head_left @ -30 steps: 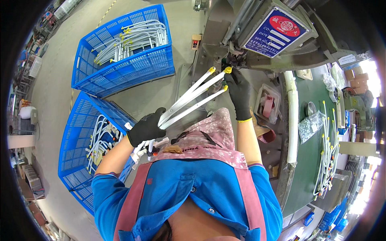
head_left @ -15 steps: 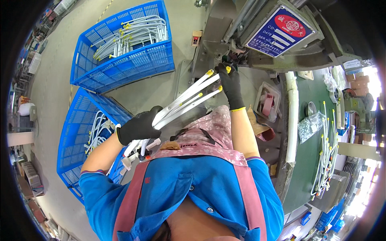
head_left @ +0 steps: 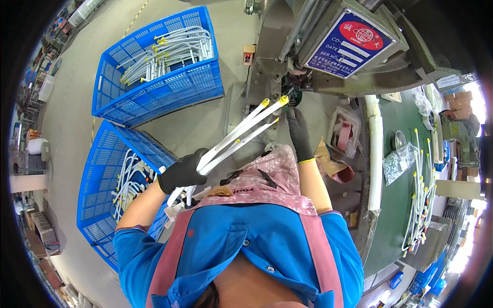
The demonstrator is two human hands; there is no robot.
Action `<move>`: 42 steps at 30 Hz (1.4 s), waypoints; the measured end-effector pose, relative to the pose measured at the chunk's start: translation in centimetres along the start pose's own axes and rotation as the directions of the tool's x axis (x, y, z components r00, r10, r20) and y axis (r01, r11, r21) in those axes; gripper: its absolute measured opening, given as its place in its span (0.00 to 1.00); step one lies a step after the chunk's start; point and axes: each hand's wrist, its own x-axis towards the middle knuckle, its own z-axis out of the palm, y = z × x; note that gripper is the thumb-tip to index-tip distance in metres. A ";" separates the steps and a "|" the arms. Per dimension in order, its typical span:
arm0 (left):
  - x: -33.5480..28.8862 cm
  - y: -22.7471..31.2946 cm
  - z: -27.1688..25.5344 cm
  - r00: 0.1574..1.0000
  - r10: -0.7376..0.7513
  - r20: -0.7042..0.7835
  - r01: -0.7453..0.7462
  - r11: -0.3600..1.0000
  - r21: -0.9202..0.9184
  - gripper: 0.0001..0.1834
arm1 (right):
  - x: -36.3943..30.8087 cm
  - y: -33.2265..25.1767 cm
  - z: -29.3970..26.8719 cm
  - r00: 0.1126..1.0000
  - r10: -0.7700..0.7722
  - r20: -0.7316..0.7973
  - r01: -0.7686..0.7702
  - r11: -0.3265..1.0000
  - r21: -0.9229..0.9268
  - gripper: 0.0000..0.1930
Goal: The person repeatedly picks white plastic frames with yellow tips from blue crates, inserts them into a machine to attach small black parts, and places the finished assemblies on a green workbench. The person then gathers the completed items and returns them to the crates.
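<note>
My left hand (head_left: 183, 172), in a black glove, is closed around a folded white tubular frame (head_left: 246, 127) with yellow end caps. The tubes slant up and to the right, their capped ends close to the machine's tooling (head_left: 294, 92). White and dark fittings at the frame's lower end show below my left wrist. My right hand (head_left: 300, 134), also black-gloved, is just right of the capped ends, apart from the tubes. Its fingers stretch up toward the tooling, and nothing shows in them.
Two blue crates hold similar white frames: one at the upper left (head_left: 159, 84), one at the left (head_left: 95, 205). A grey machine with a blue plate (head_left: 352, 43) stands ahead. At right, a green bench (head_left: 390, 215) carries more frames. A plastic bin (head_left: 343, 131) sits beside the machine.
My right hand has let go of a capped tube end and moved slightly down. The capped ends have shifted a little down and left; my left hand keeps its hold, slightly lower.
</note>
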 end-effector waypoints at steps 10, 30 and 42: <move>-0.4 1.1 0.0 0.999 -0.044 -0.003 0.044 0.999 -0.022 0.46 | 0.7 7.9 -1.6 0.973 0.229 -0.022 -0.229 0.973 -0.021 0.25; -8.6 0.8 1.4 0.992 0.096 -0.084 -0.076 0.973 0.217 0.35 | -1.3 8.8 0.7 0.970 0.175 0.168 -0.221 0.923 0.314 0.12; -11.7 2.0 0.3 0.964 0.170 -0.202 -0.100 0.944 0.315 0.34 | -0.6 -5.6 -1.6 0.986 -0.022 0.165 -0.029 0.952 0.305 0.18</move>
